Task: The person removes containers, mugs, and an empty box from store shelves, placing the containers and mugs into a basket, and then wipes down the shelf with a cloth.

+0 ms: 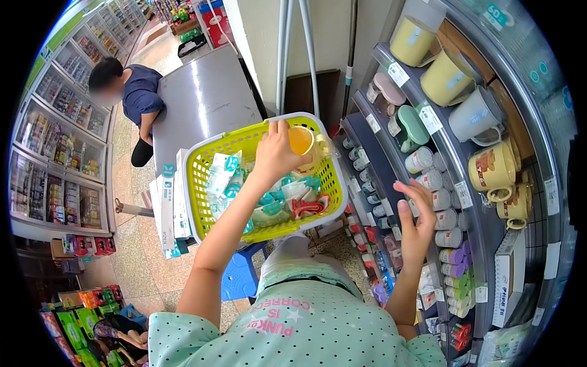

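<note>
My left hand (278,153) grips a yellow mug (313,163) by its rim, fingers closed on the side away from the handle. The mug is over the right part of a yellow-green plastic basket (269,233) with a grey rim. Inside the basket lie several clear-wrapped packets (225,177) with teal labels and a red-and-white item (310,207). My right hand (419,214) is raised with its fingers apart, holding nothing, in front of the shelf of small white-lidded jars (441,199).
A shelf rack on the right holds yellow pitchers (449,76), a grey pitcher (474,116) and printed yellow mugs (492,166). A metal counter (202,92) stands ahead. A blue stool (244,275) is below the basket. A person in dark clothes (142,95) sits by the counter.
</note>
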Action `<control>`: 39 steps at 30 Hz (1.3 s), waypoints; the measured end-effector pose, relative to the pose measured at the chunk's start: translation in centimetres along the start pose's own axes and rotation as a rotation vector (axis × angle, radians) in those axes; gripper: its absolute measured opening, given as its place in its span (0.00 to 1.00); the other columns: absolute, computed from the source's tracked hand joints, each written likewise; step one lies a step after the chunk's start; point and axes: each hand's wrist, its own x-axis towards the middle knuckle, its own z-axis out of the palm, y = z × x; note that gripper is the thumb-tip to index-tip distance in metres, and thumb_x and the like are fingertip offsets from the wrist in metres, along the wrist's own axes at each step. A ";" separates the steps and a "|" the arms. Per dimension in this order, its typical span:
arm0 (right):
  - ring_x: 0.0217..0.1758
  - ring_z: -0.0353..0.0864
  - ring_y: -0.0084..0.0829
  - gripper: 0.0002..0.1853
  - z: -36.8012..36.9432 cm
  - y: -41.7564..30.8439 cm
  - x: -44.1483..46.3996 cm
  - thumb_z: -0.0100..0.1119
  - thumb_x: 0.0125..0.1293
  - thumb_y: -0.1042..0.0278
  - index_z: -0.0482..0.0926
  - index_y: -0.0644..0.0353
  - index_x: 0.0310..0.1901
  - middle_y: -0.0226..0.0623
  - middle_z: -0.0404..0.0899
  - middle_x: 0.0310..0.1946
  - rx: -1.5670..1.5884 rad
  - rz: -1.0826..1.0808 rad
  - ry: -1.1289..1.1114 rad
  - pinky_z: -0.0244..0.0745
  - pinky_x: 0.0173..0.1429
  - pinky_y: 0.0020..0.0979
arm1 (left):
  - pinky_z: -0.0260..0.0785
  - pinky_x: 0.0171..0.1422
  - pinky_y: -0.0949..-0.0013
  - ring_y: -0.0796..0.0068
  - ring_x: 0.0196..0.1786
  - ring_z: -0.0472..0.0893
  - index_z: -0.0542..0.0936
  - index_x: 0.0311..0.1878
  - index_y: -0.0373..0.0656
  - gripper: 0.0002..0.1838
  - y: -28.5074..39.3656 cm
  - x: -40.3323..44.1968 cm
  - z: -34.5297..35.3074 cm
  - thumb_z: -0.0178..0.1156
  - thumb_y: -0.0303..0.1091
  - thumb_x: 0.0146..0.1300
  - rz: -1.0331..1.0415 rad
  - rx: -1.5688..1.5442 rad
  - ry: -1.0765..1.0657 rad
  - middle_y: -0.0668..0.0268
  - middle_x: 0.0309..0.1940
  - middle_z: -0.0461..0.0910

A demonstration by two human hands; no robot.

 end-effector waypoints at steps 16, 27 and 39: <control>0.63 0.76 0.43 0.13 4.1 -0.8 -0.4 0.64 0.67 0.69 0.86 0.61 0.51 0.38 0.86 0.49 -0.055 0.099 -0.098 0.69 0.67 0.41 | 0.65 0.62 0.39 0.45 0.59 0.78 0.68 0.62 0.50 0.51 -6.6 3.3 4.2 0.83 0.39 0.28 -0.024 0.188 -0.258 0.56 0.57 0.73; 0.65 0.74 0.45 0.14 5.6 -1.9 -1.1 0.65 0.68 0.67 0.85 0.60 0.53 0.39 0.86 0.51 -0.019 0.130 -0.130 0.68 0.69 0.43 | 0.67 0.63 0.43 0.44 0.63 0.73 0.67 0.69 0.47 0.52 -5.7 3.0 9.7 0.82 0.39 0.36 0.112 0.206 -0.122 0.54 0.60 0.70; 0.64 0.75 0.45 0.14 5.8 -2.3 -1.7 0.65 0.66 0.70 0.85 0.60 0.52 0.39 0.86 0.50 -0.015 0.094 -0.135 0.67 0.69 0.43 | 0.76 0.50 0.54 0.55 0.48 0.85 0.87 0.36 0.40 0.13 -1.5 -3.9 8.7 0.69 0.38 0.51 0.255 0.254 -0.553 0.55 0.39 0.86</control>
